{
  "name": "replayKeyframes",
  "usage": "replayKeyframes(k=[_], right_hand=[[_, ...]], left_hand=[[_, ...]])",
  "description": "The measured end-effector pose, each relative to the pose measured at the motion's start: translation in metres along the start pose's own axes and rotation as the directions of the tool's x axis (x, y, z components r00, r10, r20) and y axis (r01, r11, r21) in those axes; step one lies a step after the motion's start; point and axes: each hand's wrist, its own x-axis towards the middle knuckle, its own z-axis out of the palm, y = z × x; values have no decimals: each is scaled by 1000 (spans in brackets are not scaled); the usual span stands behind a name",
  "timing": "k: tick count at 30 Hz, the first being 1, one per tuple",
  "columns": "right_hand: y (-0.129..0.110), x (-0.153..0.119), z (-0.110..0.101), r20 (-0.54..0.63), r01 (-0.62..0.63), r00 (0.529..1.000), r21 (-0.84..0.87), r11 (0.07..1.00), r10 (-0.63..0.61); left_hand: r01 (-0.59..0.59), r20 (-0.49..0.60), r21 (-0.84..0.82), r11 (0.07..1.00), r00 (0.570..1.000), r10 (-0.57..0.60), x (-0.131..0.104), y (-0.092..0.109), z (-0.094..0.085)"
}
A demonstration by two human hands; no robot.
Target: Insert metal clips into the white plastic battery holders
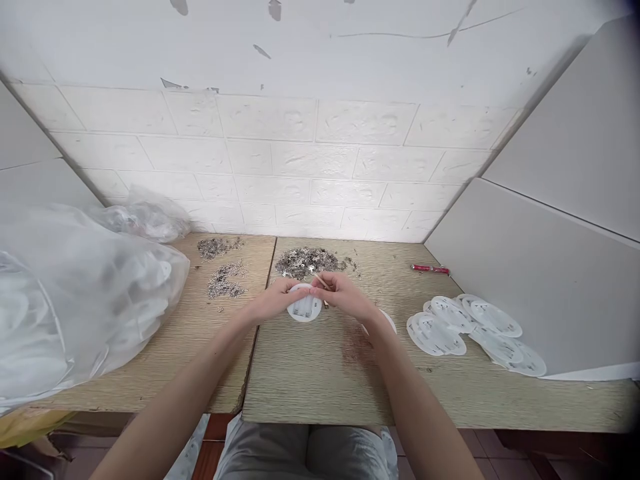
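My left hand point(273, 300) grips a round white plastic disc point(304, 311) by its left and upper edge. The disc is tilted up off the table, and slots with small metal parts show on its face. My right hand point(345, 297) is closed around a thin, light-coloured stick-like tool point(323, 282), its fingers at the disc's upper right edge. Just beyond both hands lies a heap of small metal pieces point(307, 260). Partly hidden by my right forearm, another white disc point(389, 321) rests on the table.
Several white discs point(435, 335) overlap at the right, with a red-handled tool point(430, 269) behind them. Two piles of tiny metal parts point(225, 280) lie left of the table seam. A large plastic bag point(100, 280) of white parts fills the left side. A brick-patterned wall point(320, 160) stands behind.
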Motion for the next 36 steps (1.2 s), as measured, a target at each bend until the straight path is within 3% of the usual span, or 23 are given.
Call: replayKeyframes(k=[6, 9, 11, 13, 17, 21, 26, 32, 36], right_hand=[[7, 6, 6, -161, 27, 987, 42, 999, -20], [8, 7, 5, -241, 24, 970, 33, 999, -15], [8, 7, 3, -289, 11, 957, 23, 1000, -3], [7, 6, 3, -324, -4, 946, 9, 1000, 7], [5, 6, 4, -338, -25, 941, 1, 1000, 23], [6, 6, 5, -329, -37, 944, -14, 999, 30], [5, 5, 5, -319, -30, 948, -21, 999, 22], [5, 5, 5, -314, -24, 949, -40, 999, 10], [7, 5, 5, -314, -25, 950, -41, 999, 11]], left_hand=[[-40, -126, -30, 999, 991, 36, 6, -7, 4], [-57, -319, 88, 994, 944, 83, 7, -9, -8], [83, -509, 280, 956, 858, 74, 5, -12, -21], [348, -677, 417, 840, 735, 32, 0, -15, -37], [699, -806, 419, 579, 580, -117, -15, -27, -67], [732, -779, 423, 534, 595, -198, -22, -39, -80], [667, -767, 483, 568, 635, -93, -20, -47, -80], [570, -686, 552, 609, 725, -56, -19, -48, -80], [566, -692, 543, 620, 720, -51, -18, -49, -81]])
